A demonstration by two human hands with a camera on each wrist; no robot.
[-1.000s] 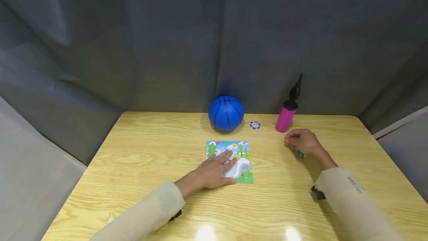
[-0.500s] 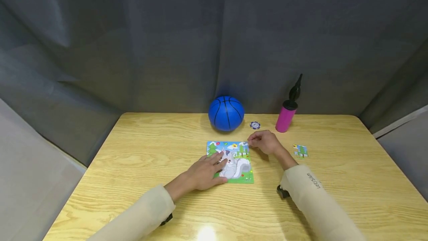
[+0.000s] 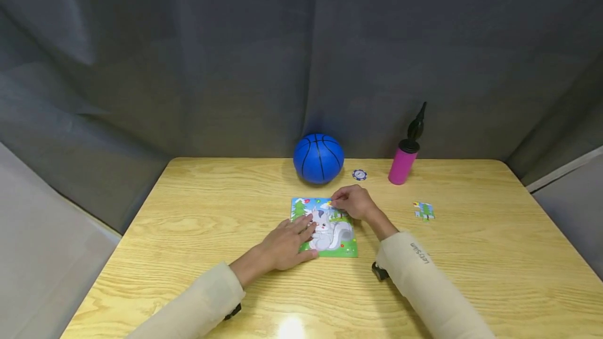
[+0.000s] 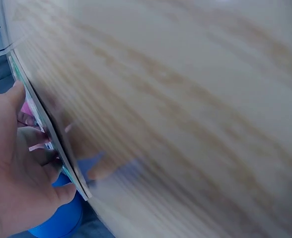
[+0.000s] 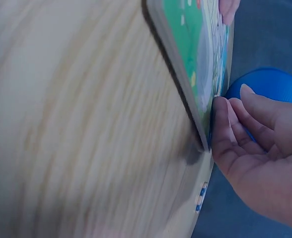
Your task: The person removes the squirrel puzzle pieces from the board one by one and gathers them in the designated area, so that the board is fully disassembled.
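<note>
A square jigsaw puzzle (image 3: pixel 336 237) with a grey squirrel picture lies mid-table. My left hand (image 3: pixel 287 245) rests on its left part with fingers spread, hiding some of the picture. In the left wrist view that hand (image 4: pixel 17 158) lies along the thin puzzle board (image 4: pixel 51 124). At the puzzle's upper right, my right hand (image 3: pixel 356 204) touches the picture with its fingertips. The right wrist view shows its thumb apart from the bent fingers (image 5: pixel 223 119), with no held piece visible. A small section of puzzle pieces (image 3: pixel 425 211) with a tree lies on the table farther right.
Behind the puzzle sits a blue basketball (image 3: pixel 319 158), with a blue-and-white poker chip (image 3: pixel 359 174) beside it. A pink hand pump (image 3: pixel 402 166) with a black nozzle stands at the back right. A dark curtain (image 3: pixel 245 67) hangs along the table's rear edge.
My right hand has moved left from beside the loose puzzle section to the puzzle's upper right, uncovering that section. My left hand has slid slightly left, showing more of the squirrel.
</note>
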